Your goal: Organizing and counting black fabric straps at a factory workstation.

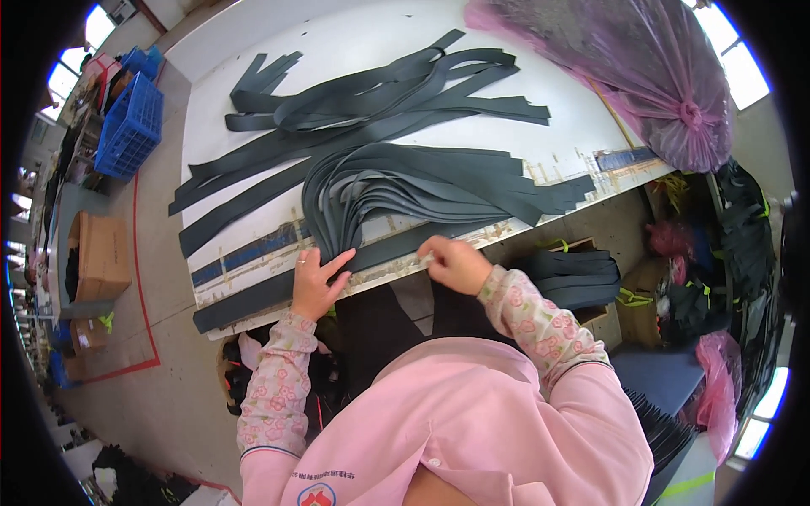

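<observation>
A white worktop (253, 101) carries long dark strips (380, 93) spread loosely across it, and a fanned bundle of strips (422, 181) bends down to its near edge. The left hand (316, 282) lies flat on the bundle's narrow end. The right hand (454, 264) pinches the edge of a dark strip (396, 244) lying along the worktop's front. A pink plastic bag (641, 67) sits at the far right corner, and blue crates (131, 122) stand on the floor to the left.

A white surface (354, 38) slants across the upper middle of the frame, its near edge worn and taped blue. A fanned bundle of dark grey strips (422, 181) lies at centre, with longer loose strips (380, 88) spread above it. A pink plastic bag (624, 59) rests at the upper right corner.
</observation>
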`<state>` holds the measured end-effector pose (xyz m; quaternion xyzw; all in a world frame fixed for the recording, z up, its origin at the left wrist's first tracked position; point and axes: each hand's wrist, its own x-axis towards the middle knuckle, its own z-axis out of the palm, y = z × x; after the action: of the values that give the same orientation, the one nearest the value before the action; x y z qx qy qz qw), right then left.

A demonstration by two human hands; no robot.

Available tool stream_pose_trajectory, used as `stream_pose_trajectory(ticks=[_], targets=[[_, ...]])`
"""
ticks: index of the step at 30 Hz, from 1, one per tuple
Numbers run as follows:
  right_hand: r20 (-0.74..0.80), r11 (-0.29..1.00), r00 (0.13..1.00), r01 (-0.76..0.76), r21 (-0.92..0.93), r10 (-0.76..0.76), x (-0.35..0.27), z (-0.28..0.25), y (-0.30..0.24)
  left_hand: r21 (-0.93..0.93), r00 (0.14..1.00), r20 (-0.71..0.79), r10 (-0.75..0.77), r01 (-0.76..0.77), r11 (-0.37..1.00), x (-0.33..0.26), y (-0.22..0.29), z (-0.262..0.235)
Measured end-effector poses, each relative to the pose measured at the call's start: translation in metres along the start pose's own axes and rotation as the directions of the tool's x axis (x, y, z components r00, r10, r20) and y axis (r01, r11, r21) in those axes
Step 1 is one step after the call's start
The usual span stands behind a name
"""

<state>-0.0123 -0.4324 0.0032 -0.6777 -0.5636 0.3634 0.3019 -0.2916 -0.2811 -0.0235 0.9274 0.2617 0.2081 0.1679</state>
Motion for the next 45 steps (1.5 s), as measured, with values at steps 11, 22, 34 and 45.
stream_pose_trajectory(ticks=[11,22,34,45], targets=[[0.175,0.972,0.968,0.201,-0.126,-0.178,0.007,0.056,-0.017,0.008,0.998,-0.058,0.003,-0.003,1.000,0.000,0.002,0.004],[0.280,0.970,0.955,0.156,-0.185,-0.100,0.012,0.060,-0.033,0.044,0.997,-0.076,-0.003,0.006,0.999,-0.011,-0.005,-0.001],[0.325,0.950,0.945,0.142,-0.277,-0.047,0.008,0.050,-0.038,0.030,0.998,-0.050,-0.026,0.027,0.999,-0.003,0.001,0.008],[-0.057,0.908,0.978,0.163,-0.386,-0.200,0.071,0.058,-0.045,0.087,0.999,-0.041,0.034,-0.031,0.996,-0.010,-0.007,0.004]])
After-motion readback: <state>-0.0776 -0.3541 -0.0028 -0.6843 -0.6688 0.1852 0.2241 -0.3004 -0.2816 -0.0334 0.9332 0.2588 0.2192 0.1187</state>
